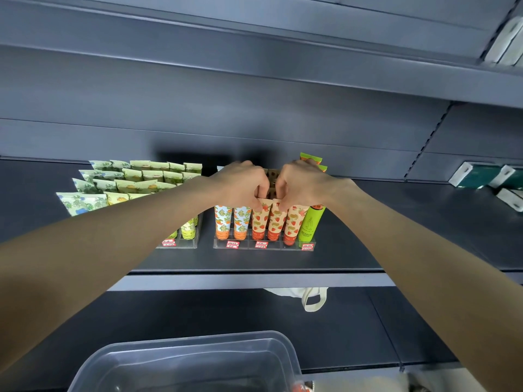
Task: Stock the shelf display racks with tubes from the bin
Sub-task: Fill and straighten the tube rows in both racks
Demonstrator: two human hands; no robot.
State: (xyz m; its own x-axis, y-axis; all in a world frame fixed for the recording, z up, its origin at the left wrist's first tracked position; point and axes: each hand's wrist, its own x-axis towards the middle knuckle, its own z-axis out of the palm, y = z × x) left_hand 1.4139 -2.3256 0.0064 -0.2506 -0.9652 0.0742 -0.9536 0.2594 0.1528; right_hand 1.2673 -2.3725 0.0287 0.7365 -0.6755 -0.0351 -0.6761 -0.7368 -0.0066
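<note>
Setting: dark grey metal shop shelving is seen from above, with a flat shelf (396,222) across the middle and a second shelf level below it.
Right rack: a clear acrylic display rack (263,248) is set on the shelf near its front edge, with red-and-white price labels (232,244) along its front lip.
Tubes in right rack: two orange-blossom tubes (223,222) are stood cap-down at the left, three strawberry-print tubes follow, and a lime-green tube (310,226) is placed at the right end; further rows behind are largely hidden by the hands.
Left hand: the left hand (240,185) is held over the rack with fingers curled, and the flat top edge of the left strawberry tube (259,224) is pinched.
Right hand: the right hand (305,182) is curled likewise, almost touching the left hand, and the top edge of the middle strawberry tube (275,224) appears to be pinched.
Third tube: the right strawberry tube (293,224) is stood just beside the pinched pair, partly covered by the right hand.
Left rack: a second clear rack (181,246) is filled with green floral tubes (133,176) in stepped rows, left of the first rack.
Bin: a clear plastic bin (184,360) is seen at the near bottom edge, below both forearms and well apart from the racks.
Other: a cream cloth bag handle (312,299) is hung below the shelf edge; white-and-green boxes (475,175) are laid on the shelf at far right.
</note>
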